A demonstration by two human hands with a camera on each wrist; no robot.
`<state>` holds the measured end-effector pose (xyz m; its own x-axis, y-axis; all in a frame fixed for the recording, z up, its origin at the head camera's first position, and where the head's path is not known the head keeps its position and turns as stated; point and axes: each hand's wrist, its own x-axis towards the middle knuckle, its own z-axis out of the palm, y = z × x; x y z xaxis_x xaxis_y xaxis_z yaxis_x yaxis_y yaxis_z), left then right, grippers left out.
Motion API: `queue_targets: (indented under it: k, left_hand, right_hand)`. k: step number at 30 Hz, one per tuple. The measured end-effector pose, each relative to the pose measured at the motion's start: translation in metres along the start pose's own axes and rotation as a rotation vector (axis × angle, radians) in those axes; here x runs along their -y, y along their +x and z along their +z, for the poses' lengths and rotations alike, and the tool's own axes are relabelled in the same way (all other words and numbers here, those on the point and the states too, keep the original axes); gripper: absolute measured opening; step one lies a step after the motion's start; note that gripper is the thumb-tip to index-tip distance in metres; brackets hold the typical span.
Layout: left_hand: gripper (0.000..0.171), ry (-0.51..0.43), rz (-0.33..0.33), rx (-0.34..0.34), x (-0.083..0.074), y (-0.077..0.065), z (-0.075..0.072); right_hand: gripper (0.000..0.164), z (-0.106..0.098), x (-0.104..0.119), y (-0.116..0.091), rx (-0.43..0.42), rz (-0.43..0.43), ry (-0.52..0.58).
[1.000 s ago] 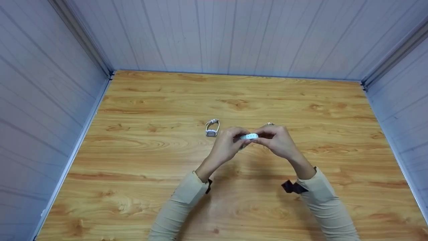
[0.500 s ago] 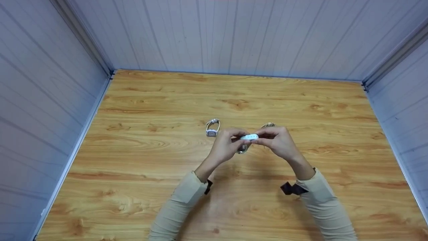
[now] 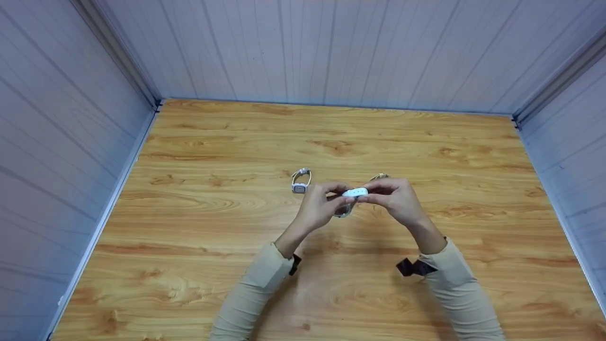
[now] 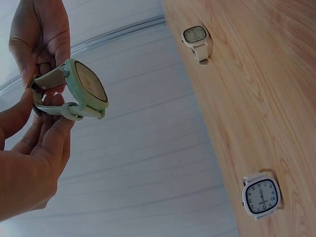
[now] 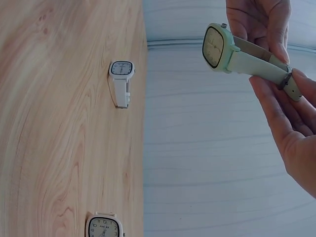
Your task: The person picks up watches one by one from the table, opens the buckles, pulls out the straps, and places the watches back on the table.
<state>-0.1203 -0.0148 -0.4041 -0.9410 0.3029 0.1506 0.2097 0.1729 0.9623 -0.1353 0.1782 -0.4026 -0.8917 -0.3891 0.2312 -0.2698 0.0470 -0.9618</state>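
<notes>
A pale mint-green wristwatch (image 4: pixel 88 84) is held up off the table, its strap looped and its square face hanging below the hands. My left hand (image 3: pixel 318 204) pinches the strap on one side, thumb and fingers meeting near the buckle. On the other side my right hand (image 3: pixel 394 201) also pinches the strap (image 5: pixel 261 66) close to the buckle. In the head view mainly the strap's holed end (image 3: pixel 356 192) shows between the fingertips, with part of the case just beneath. Fingers partly cover the buckle.
On the wooden table (image 3: pixel 213 227) a white watch (image 3: pixel 299 187) stands left of the hands. Another light-strapped watch (image 3: pixel 380 176) lies behind the right hand, partly covered in the head view. Pale panelled walls (image 3: pixel 303 52) enclose the table at back and sides.
Both hands stay nearly in place, still holding the watch strap. The strap end has shifted slightly right, and the watch case below has come into view under the fingers.
</notes>
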Motion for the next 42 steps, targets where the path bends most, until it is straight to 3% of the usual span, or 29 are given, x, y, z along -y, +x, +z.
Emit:
queue_targets:
  k: [7,11,22,28,35,42]
  left_hand:
    - [0.014,-0.017,0.011,-0.014,-0.003,0.000,0.000]
    - [0.014,0.013,0.048,-0.019,-0.002,-0.001,0.001]
    - [0.015,0.285,0.174,-0.034,0.001,-0.002,0.005]
    - [0.013,0.382,0.204,0.007,-0.001,-0.003,0.003]
    - [0.014,0.382,0.192,0.007,-0.001,-0.001,0.005]
    - [0.011,0.228,0.173,0.001,-0.002,0.000,0.004]
  right_hand:
    - [0.020,0.000,-0.002,-0.001,0.000,-0.046,0.081]
    - [0.019,0.000,-0.002,-0.002,0.005,-0.071,0.062]
    - [0.020,-0.003,0.008,-0.003,0.105,0.094,-0.205]
    - [0.015,0.000,0.011,-0.002,0.151,-0.029,-0.344]
    - [0.010,0.004,0.017,-0.003,0.100,-0.132,-0.397]
    - [0.011,0.010,0.035,-0.005,0.064,-0.114,-0.316]
